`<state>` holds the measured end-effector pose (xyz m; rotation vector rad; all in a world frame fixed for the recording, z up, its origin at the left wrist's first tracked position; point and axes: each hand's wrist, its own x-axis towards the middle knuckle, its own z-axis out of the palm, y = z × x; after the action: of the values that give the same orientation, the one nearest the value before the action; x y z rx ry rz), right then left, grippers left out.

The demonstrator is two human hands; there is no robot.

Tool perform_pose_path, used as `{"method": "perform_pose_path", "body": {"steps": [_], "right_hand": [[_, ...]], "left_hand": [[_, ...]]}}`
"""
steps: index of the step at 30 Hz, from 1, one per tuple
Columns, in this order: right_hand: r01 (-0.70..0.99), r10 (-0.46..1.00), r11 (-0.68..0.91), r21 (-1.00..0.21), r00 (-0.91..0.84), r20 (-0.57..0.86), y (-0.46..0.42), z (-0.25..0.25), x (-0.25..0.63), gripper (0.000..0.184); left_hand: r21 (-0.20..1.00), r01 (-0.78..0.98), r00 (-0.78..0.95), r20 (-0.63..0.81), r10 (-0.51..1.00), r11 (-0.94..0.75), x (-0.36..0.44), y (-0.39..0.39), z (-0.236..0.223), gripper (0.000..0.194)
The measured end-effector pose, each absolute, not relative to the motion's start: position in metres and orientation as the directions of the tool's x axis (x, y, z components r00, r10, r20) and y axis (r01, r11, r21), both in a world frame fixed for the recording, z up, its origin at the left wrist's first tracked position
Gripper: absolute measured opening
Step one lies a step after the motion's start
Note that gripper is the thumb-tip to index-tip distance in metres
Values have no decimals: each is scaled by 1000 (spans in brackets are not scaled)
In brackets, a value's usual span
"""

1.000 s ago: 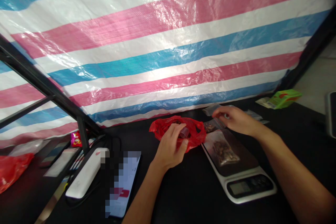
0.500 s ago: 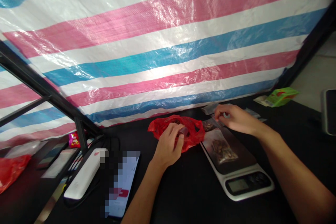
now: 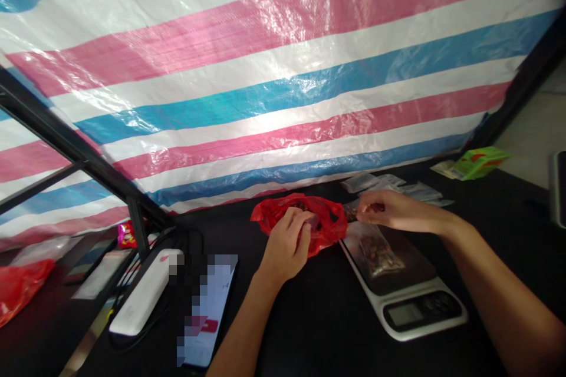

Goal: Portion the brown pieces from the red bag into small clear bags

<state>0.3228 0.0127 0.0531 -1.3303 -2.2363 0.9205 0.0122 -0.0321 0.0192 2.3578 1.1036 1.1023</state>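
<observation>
Counting two bare hands over a black table (image 3: 309,330), the left hand (image 3: 286,245) was curled at the mouth of one red plastic bag (image 3: 325,225), its fingers bent inward and nearly closed. Whatever they gripped inside the bag was hidden. The left forearm rose from the bottom edge of the frame.

The right arm reached in from the lower right, nearly level, with the right hand (image 3: 398,212) turned palm down. Its thumb and fingers (image 3: 367,207) were pinched shut on one small dark piece, too small to identify, just beside the red bag.

One kitchen scale (image 3: 420,312) stood right of center, bearing one clear bag of brown pieces (image 3: 378,256). One smaller clear bag of brown pieces (image 3: 351,212) lay between the red bag and the right hand. A few flat clear sachets (image 3: 375,182) lay beyond the right hand, their exact number unclear.

One white power bank (image 3: 144,294) and one pixelated phone (image 3: 207,312) lay left of the hands. A second red bag (image 3: 20,291) sat at the far left, and one green box (image 3: 484,162) lay at the upper right.
</observation>
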Motion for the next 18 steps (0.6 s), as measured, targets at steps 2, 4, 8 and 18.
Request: {"method": "perform_pose_path", "body": {"steps": [2,4,8,18], "right_hand": [[609,866,357,-709,-500,7,11,58,322,27],[563,852,396,-725,-519,62,7,67,319,31],[435,860,439,-786,-456,228,-2,84,306,41],[160,843,436,-886,-419,339,-22,67,236,34]], "left_hand": [[565,504,405,514,756,-654,13,-33,19,29],[580,486,401,516,757,-654,15,-34,19,28],[613,458,378,522,765,-644,20,-40,21,26],[538,551,252,622,741,-638,45,-49,12,45]]}}
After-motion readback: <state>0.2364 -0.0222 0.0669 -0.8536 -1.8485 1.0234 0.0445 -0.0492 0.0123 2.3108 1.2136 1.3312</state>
